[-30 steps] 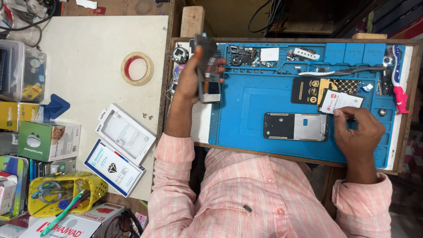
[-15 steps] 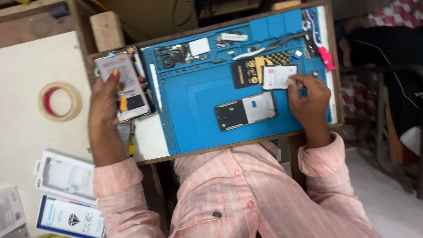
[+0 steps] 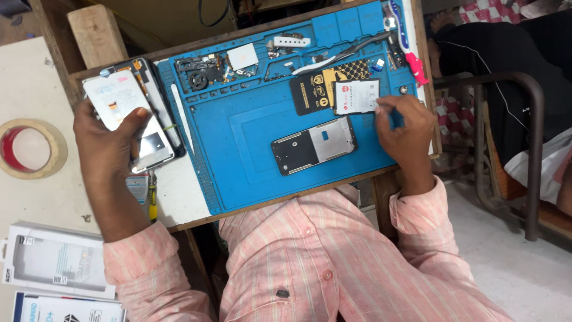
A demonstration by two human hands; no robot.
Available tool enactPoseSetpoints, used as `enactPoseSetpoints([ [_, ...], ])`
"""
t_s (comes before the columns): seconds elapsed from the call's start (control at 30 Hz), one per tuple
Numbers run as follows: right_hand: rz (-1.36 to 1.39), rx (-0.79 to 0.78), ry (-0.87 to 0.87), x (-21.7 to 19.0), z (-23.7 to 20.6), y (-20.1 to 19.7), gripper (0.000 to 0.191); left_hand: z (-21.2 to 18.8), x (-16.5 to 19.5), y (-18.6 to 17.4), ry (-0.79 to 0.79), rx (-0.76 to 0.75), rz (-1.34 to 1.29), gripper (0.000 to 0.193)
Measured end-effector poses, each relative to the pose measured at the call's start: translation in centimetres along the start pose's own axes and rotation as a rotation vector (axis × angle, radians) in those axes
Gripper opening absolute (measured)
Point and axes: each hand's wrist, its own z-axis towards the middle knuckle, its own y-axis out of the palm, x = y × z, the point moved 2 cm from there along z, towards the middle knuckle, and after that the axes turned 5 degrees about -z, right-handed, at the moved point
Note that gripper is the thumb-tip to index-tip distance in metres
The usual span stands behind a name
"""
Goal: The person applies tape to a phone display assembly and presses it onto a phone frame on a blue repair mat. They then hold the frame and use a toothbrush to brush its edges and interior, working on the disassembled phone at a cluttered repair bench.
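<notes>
Gripping a phone screen panel (image 3: 128, 119) in the left hand (image 3: 107, 146) beside the blue mat (image 3: 238, 161), pinching the white battery (image 3: 356, 96) edge with right hand (image 3: 405, 125) fingertips; likely needing careful lifting next.

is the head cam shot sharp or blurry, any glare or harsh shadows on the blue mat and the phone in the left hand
Head view: fairly sharp across the blue mat; small parts along its top edge are too fine to make out. Even, soft light with only faint shadows beside the right hand and the opened phone frame. Mild pale sheen on the phone held in the left hand; the frame is tilted.
</notes>
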Motion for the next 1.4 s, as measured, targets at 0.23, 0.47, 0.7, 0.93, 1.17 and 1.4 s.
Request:
enactPoseSetpoints([
  [0.23, 0.066, -0.421, -0.383, -4.3, -0.4, 1.1, 0.067, -0.3, 0.2, -0.2, 0.421, 0.004, 0.311, 0.085],
  [0.47, -0.04, -0.583, -0.406, -4.2, 0.1, 2.6, 0.076, -1.5, 1.5, 0.6, 0.368, 0.101, 0.522, 0.104],
  [0.7, -0.039, -0.533, -0.435, -3.6, -0.6, 2.9, 0.066, -2.5, 3.5, 2.5, 0.302, 0.181, 0.922, 0.115],
  [0.93, -0.037, -0.472, -0.479, -4.3, -1.3, 3.7, 0.063, -3.4, 4.2, 3.6, 0.257, 0.253, 1.094, 0.105],
  [1.17, 0.0, -0.477, -0.457, -4.6, -0.7, 3.5, 0.066, -3.0, 3.6, 3.5, 0.273, 0.233, 1.103, 0.095],
  [1.4, 0.0, -0.405, -0.423, -2.5, 1.3, 2.9, 0.059, -2.8, 3.9, 3.7, 0.336, 0.218, 1.123, 0.085],
])
